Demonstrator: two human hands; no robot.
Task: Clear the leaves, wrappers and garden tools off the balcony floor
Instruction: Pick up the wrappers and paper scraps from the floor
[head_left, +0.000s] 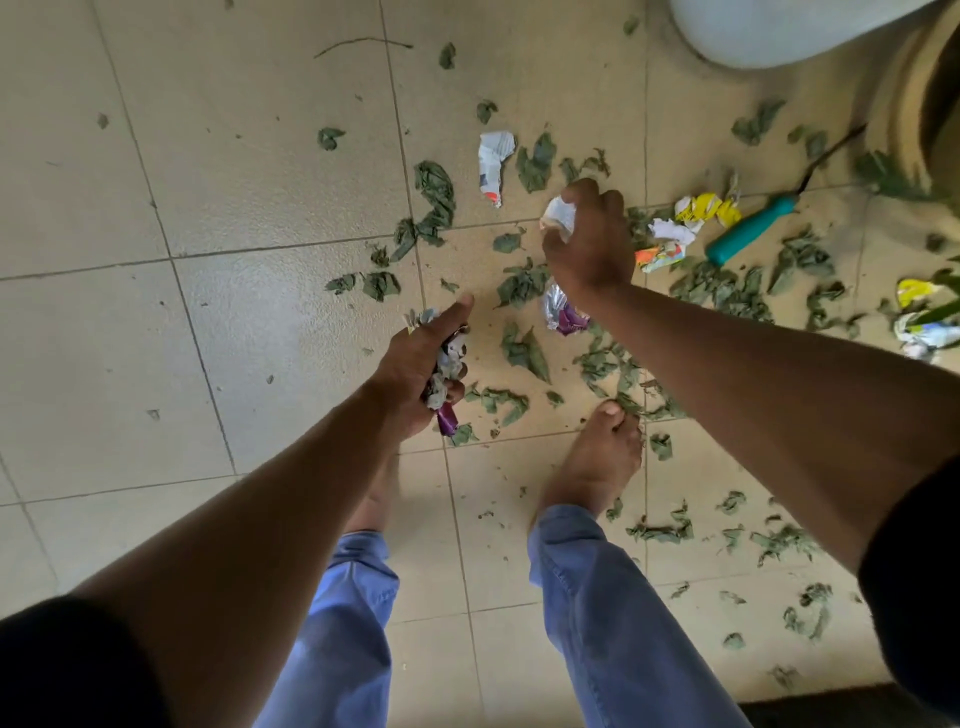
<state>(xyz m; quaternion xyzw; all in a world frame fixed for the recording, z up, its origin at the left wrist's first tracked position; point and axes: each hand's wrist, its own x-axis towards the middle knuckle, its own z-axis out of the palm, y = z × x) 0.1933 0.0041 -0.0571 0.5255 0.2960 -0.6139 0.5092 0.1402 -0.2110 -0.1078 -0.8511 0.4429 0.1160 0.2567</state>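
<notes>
— Left side? 
— I see the left hand (421, 364) low, arm extended, fingers (457, 387) curled round crumpled wrappers (444, 374), thumb straight. 
— Right? 
— I see the right hand (589, 239) reaching further forward, clenching a white wrapper (560, 215).

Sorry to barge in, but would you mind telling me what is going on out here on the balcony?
A person is picking litter off the tiled floor by hand. The left hand grips a bunch of crumpled wrappers, and the right hand holds a white wrapper. Still on the floor: many green leaves, a silver and purple wrapper, a white wrapper further off, a yellow one, and a teal-handled tool.
</notes>
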